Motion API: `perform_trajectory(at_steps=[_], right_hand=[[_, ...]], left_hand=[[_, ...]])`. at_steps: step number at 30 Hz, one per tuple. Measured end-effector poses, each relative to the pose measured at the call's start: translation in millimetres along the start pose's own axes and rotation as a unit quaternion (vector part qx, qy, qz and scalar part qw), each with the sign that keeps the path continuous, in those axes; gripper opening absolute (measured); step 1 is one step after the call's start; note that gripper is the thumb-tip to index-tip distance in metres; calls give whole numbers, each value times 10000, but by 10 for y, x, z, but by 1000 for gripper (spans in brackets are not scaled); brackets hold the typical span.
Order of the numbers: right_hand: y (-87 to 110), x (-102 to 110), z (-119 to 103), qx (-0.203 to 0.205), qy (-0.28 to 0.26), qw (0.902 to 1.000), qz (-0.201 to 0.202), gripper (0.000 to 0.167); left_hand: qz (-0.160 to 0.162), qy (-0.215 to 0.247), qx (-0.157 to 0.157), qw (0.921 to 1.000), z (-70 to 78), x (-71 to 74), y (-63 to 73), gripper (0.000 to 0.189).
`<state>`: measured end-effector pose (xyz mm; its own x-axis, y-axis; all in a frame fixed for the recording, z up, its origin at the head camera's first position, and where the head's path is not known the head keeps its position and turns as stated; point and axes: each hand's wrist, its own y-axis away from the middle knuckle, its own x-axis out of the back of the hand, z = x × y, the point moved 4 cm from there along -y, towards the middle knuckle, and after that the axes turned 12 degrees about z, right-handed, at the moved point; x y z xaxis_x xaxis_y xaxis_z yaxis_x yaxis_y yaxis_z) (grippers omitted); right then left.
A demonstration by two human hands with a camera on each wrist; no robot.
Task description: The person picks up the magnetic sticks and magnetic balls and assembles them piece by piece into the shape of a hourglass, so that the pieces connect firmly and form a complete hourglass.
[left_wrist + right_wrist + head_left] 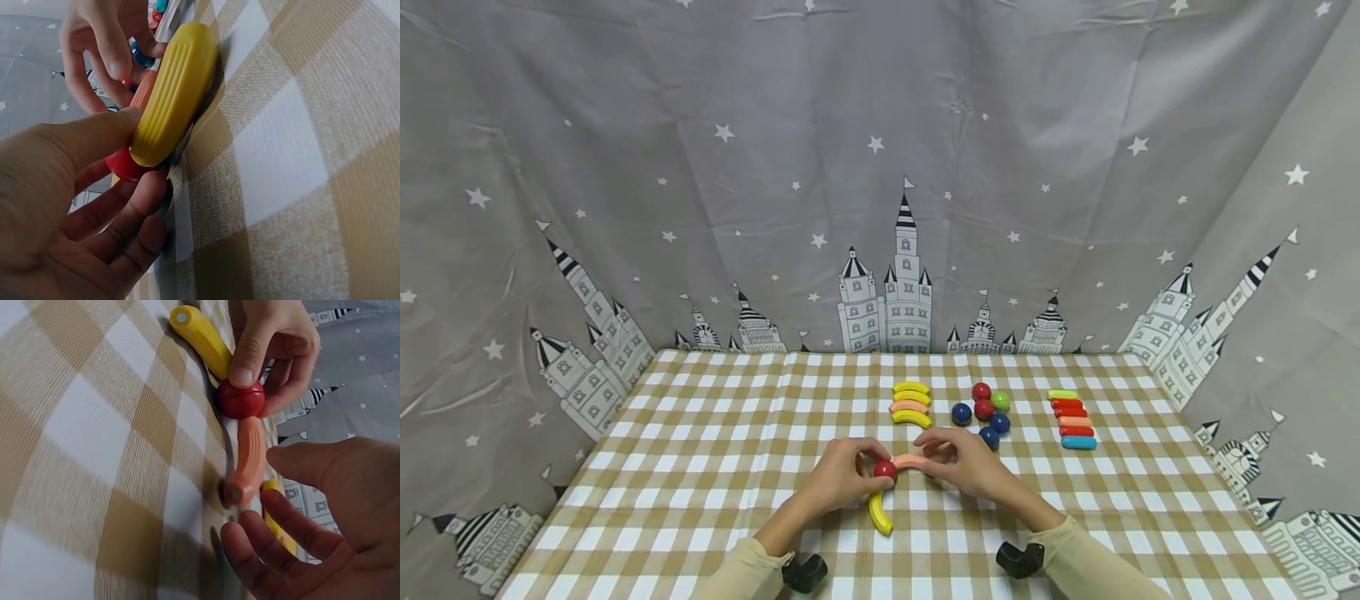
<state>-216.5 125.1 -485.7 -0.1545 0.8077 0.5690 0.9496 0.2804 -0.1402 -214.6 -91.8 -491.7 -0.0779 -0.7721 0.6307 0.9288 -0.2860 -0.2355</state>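
My left hand point(841, 475) pinches a red ball point(242, 399) between thumb and fingers, low over the checked cloth. A yellow curved bar point(880, 513) with a ribbed side and a round disc in its end meets the ball on the near side. From the ball's other side an orange curved bar point(251, 456) runs toward my right hand point(966, 461). That hand's thumb and fingers are spread around the orange bar's free end, without gripping it. In the left wrist view the yellow bar point(175, 94) covers much of the ball.
Beyond the hands lies a row of yellow and orange curved bars point(911, 390). To its right are loose red, green and blue balls point(983, 409), some close to the right hand. Short coloured straight bars point(1072, 423) line up farther right. A grey curtain point(775, 167) stands behind the table.
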Motion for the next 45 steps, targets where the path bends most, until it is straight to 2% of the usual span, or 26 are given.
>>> perform_trajectory(at_steps=[4,8,15,21,26,31,37,45], right_hand=[[76,142,-6,218,38,9998,-22,31],[170,318,24,225,169,9996,32,33],[342,593,107,376,365,9967,617,34],[411,723,211,-148,579,9906,1227,38],[409,772,283,-551,817,9835,1516,43],[397,775,358,-696,1023,9798,1572,47],[378,731,467,-823,1094,9784,1546,51],[344,685,518,-856,1274,9747,1627,51]], left_hand=[[-51,21,21,10000,-5,5,-8,21],[-103,25,-41,9999,-3,14,-27,22],[-285,181,-117,9994,14,26,-31,26],[-407,250,-127,9988,28,42,-10,29],[-468,249,-221,9983,27,37,0,31],[-453,291,-330,9980,30,17,9,37],[-556,156,-155,9982,36,-71,10,54],[-199,-268,-302,9990,122,-182,-63,46]])
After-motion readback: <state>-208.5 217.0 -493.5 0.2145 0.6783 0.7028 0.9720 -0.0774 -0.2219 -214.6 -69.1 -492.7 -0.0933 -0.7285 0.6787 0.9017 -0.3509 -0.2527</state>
